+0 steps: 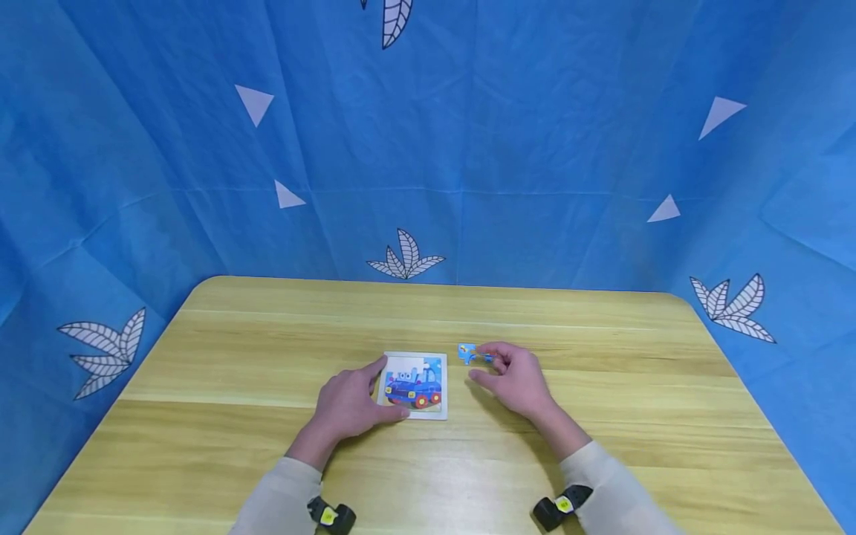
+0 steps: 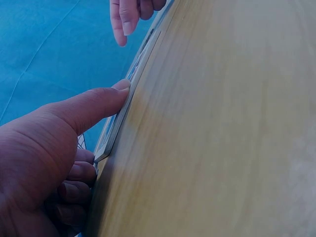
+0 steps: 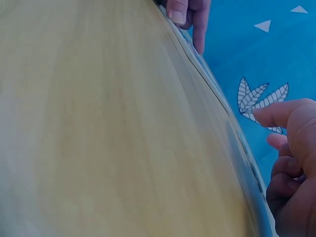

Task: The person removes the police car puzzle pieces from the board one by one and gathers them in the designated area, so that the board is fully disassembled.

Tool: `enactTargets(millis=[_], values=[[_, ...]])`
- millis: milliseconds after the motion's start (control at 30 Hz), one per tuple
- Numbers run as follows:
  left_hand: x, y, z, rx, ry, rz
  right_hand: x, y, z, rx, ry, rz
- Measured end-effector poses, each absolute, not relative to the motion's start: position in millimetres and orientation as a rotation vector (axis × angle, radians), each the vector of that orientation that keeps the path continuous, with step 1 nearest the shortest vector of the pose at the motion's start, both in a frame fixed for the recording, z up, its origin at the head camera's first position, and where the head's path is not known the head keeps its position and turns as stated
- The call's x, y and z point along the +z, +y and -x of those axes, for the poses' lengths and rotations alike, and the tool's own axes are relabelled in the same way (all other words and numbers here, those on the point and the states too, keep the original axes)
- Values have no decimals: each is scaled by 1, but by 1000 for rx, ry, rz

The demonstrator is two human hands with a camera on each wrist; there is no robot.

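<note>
A small square jigsaw puzzle [image 1: 414, 391] with a blue cartoon car lies in its pale tray on the table. My left hand [image 1: 348, 405] holds the tray at its left side, thumb on the front edge and index finger at the back left corner. The thumb [image 2: 101, 103] lies on the tray's rim in the left wrist view. Right of the tray, my right hand [image 1: 513, 375] hovers over loose blue puzzle pieces [image 1: 466, 352], its thumb apart from the fingers. Those fingers partly cover the pieces, so whether they touch them is unclear.
The wooden table [image 1: 234, 357] has rounded far corners. Behind it and along its sides hangs a blue curtain [image 1: 535, 148] with white triangles and leaf prints. Dark wrist cameras [image 1: 562, 507] sit on both sleeves.
</note>
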State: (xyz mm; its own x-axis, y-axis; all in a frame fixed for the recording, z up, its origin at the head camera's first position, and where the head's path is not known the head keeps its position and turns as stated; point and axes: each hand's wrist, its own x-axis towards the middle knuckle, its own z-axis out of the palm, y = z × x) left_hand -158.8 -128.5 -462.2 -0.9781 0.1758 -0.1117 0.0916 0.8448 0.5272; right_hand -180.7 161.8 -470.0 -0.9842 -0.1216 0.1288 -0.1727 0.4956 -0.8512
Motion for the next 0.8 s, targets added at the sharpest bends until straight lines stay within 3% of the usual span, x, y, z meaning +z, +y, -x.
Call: enactTargets(millis=[800], values=[[-462, -130, 159, 789, 2872, -242, -463, 113, 181, 1590, -2713, -341]])
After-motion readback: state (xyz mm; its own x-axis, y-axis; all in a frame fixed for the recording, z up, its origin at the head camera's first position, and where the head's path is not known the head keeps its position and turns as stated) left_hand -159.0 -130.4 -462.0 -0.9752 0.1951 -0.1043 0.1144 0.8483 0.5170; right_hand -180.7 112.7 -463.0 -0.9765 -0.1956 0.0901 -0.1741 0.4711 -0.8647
